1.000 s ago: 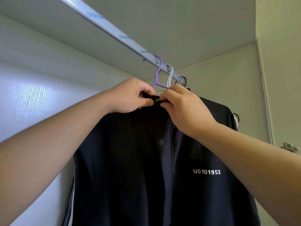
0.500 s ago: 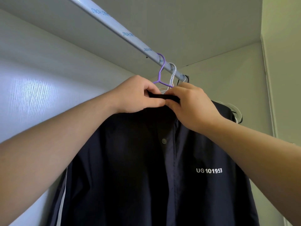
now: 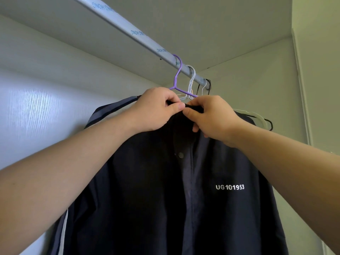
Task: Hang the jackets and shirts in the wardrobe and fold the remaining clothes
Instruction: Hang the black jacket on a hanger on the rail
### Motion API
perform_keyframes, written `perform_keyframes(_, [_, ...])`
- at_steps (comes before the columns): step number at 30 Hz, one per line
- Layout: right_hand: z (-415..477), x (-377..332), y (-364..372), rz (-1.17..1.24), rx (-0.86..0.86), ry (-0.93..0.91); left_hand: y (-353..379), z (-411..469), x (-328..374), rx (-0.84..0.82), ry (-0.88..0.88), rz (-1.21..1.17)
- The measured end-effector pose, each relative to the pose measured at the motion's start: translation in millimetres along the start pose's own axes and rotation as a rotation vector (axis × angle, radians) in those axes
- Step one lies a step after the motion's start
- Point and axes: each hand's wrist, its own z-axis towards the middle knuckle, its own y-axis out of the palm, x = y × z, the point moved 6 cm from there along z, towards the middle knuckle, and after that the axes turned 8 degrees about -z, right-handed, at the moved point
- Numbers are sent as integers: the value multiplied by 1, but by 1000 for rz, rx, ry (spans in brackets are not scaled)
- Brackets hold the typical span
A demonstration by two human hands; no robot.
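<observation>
Inside a pale, wood-grain wardrobe (image 3: 36, 111), seen from below, a silver metal rail (image 3: 128, 30) with blue lettering runs diagonally from the upper left toward the back corner. A dark navy jacket (image 3: 147, 199) with a snap-button front and the white chest print "UG101953" hangs beneath the rail on a purple plastic hanger (image 3: 177, 74), filling the lower centre of the view; a lighter blue stripe edges its shoulder at the left, and a white stripe runs down its sleeve.

Two bare forearms reach up from the lower corners, and the hands meet at the jacket's collar. The left hand (image 3: 156, 109) is curled shut, thumb and forefinger pinching the dark collar fabric just under the hanger's neck. The right hand (image 3: 213, 115) is likewise closed, its fingertips gripping the collar right beside the left, the two thumbs nearly touching.

Farther right along the rail hang at least three more hangers: a white hanger (image 3: 192, 78) next to the purple one, then a black hanger (image 3: 208, 87) and a thin pale one near the wall. How many there are beyond that cannot be told.
</observation>
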Motion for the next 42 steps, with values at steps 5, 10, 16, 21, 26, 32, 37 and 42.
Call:
perform_keyframes(5, [3,-2,-1,-65,12,23,1,2,1,21,13,-17])
perform_keyframes(10, [-10,-9,-5,-257,191,-48,-2,-6,0,64,39,-19])
perform_keyframes(16, [-74,-6,30,-423,401,-34,-1,-51,-8,328,37,-114])
perform_keyframes(21, [-91,28,71,-736,126,144,26,-97,-28,360,-180,-104])
perform_keyframes(26, [-89,40,67,-474,185,107,75,-130,-40,312,-315,-205])
perform_keyframes(32, [-104,69,51,114,228,306,94,-141,-36,430,-409,-199])
perform_keyframes(37, [-101,74,54,207,86,274,101,-131,-20,451,-419,-182])
perform_keyframes(42, [-100,76,55,225,62,234,104,-121,-10,412,-422,-193])
